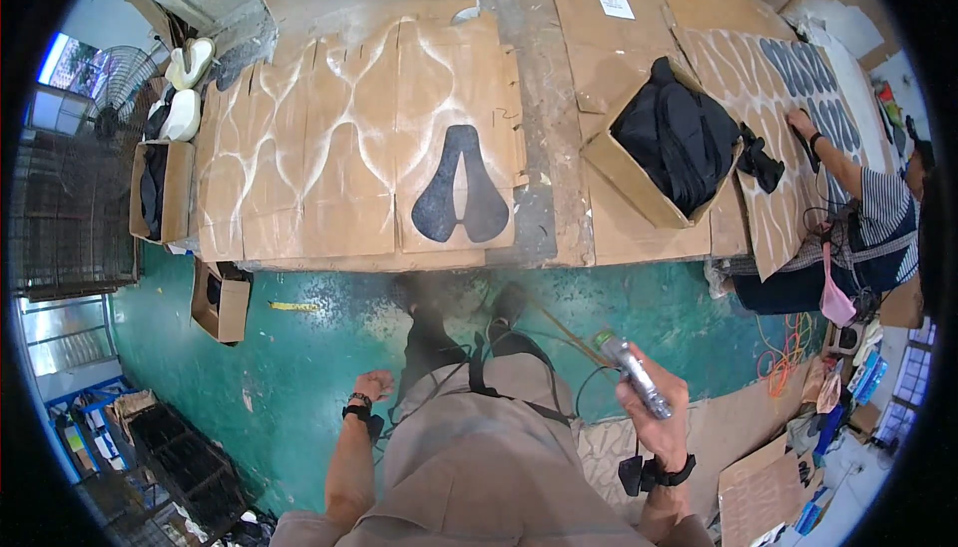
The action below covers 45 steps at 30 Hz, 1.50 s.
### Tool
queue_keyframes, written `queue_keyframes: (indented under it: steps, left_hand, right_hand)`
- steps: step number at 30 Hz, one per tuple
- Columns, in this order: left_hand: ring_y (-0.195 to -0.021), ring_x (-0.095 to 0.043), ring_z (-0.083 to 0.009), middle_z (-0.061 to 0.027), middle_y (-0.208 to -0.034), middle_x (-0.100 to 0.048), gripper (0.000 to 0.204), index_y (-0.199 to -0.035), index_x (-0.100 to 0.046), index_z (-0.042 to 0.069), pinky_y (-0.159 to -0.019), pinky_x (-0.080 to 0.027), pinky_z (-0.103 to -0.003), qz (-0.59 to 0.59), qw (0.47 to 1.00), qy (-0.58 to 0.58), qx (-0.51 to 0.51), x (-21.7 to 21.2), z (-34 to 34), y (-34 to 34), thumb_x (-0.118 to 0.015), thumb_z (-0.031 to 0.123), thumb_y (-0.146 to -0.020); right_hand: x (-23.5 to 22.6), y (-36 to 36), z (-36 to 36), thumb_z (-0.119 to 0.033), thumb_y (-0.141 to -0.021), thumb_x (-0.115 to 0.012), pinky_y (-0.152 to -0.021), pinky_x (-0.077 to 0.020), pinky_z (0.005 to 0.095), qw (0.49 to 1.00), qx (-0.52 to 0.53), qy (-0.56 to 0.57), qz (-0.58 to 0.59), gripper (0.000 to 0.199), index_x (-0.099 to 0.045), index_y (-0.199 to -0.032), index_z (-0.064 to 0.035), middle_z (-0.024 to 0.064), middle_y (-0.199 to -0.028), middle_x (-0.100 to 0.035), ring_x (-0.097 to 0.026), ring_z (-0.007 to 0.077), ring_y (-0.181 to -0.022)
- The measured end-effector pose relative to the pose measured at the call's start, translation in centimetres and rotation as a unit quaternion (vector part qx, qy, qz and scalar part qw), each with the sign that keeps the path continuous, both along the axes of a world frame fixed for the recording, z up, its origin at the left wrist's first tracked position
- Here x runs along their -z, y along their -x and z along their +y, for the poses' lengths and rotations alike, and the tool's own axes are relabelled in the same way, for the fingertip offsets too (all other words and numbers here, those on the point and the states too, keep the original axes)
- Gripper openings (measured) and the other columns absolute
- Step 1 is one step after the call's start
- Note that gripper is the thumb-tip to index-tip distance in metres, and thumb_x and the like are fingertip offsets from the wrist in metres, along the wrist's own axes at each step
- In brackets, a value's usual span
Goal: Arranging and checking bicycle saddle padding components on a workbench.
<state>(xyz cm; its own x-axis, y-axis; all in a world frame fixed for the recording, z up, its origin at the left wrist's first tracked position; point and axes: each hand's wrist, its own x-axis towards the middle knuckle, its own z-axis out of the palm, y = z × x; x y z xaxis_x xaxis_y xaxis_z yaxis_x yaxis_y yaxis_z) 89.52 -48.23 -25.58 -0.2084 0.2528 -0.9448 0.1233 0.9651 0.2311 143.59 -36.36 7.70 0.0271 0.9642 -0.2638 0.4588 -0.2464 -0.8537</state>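
Note:
In my right hand [659, 402] is a metal spray gun [639, 379], its green-tipped end pointing up and left, with a thin hose trailing off toward the floor. The fingers are wrapped round it. My left hand [374, 385] hangs at my left side, its fingers curled in, with nothing visible in them. Beyond my feet, a black saddle-shaped piece [436, 203] with a long slot lies flat on a cardboard sheet [349, 178] at the near edge of the table. White spray outlines of the same curved shape cover that sheet. Neither hand touches the piece.
An open carton [631, 180] full of black pieces stands on the table to the right. Past it, a co-worker's hand [801, 126] reaches among dark pieces [798, 68]. Smaller cartons [180, 188] and a fan [125, 83] are at left; an orange hose [793, 357] lies on the green floor.

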Motion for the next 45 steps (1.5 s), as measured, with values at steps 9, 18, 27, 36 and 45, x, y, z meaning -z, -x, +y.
queue_keyframes:
  steps: [9, 18, 27, 36, 45]
  left_hand:
    - [-0.086, -0.074, -0.0183, -0.0053, -0.102, -0.077, 0.026, -0.118, -0.072, 0.01, -0.068, -0.058, -0.034, 0.02, 0.999, -0.04, -0.017, -1.5, 3.6, -1.4, -0.057, 0.009, -0.097]
    - [-0.086, -0.073, -0.0194, -0.0039, -0.104, -0.077, 0.03, -0.125, -0.072, 0.008, -0.07, -0.059, -0.036, 0.053, 0.994, -0.094, -0.002, 0.3, 3.3, 0.9, -0.066, 0.016, -0.096]
    - [-0.093, -0.074, -0.0169, -0.0116, -0.106, -0.079, 0.029, -0.12, -0.076, 0.004, -0.076, -0.06, -0.034, 0.098, 0.968, -0.227, -0.038, -1.6, 8.6, 8.6, -0.071, 0.017, -0.094]
    - [-0.082, -0.067, -0.0101, -0.0037, -0.094, -0.076, 0.027, -0.117, -0.074, 0.0, -0.075, -0.054, -0.027, 0.266, 0.837, -0.469, -0.092, -8.0, 24.5, 28.0, -0.07, 0.018, -0.098]
    - [-0.089, -0.072, -0.0315, -0.0146, -0.096, -0.074, 0.018, -0.106, -0.076, 0.006, -0.082, -0.057, -0.04, 0.521, 0.663, -0.526, -0.111, -18.1, 35.7, 51.7, -0.07, 0.008, -0.089]
  right_hand:
    - [-0.6, -0.4, 0.6, -0.004, -0.085, -0.077, -0.08, -0.0554, 0.0366, 0.999, 0.022, 0.024, -0.041, 0.051, -0.064, -0.134, 0.0061, 0.0212, -0.105, -0.074, -0.072, 0.0286, -0.087]
    - [0.0, 3.2, 4.2, -0.004, -0.087, -0.077, -0.079, -0.0552, 0.034, 0.998, -0.036, -0.057, -0.021, 0.05, -0.065, -0.134, 0.0044, 0.0167, -0.099, -0.074, -0.07, 0.0237, -0.084]
    - [1.0, 14.8, 8.7, -0.001, -0.086, -0.073, -0.086, -0.0558, 0.0362, 0.998, -0.05, -0.026, -0.02, 0.046, -0.065, -0.131, 0.0064, 0.022, -0.107, -0.074, -0.074, 0.0299, -0.093]
    - [1.1, 31.4, 10.9, -0.005, -0.093, -0.067, -0.085, -0.053, 0.0414, 0.982, -0.156, -0.046, -0.094, 0.034, -0.067, -0.124, 0.0056, 0.0248, -0.115, -0.07, -0.066, 0.0378, -0.093]
    - [1.0, 45.2, 12.1, -0.007, -0.091, -0.068, -0.069, -0.0494, 0.0356, 0.98, -0.16, -0.006, -0.115, 0.044, -0.066, -0.135, -0.0022, 0.0146, -0.09, -0.07, -0.054, 0.0209, -0.071]
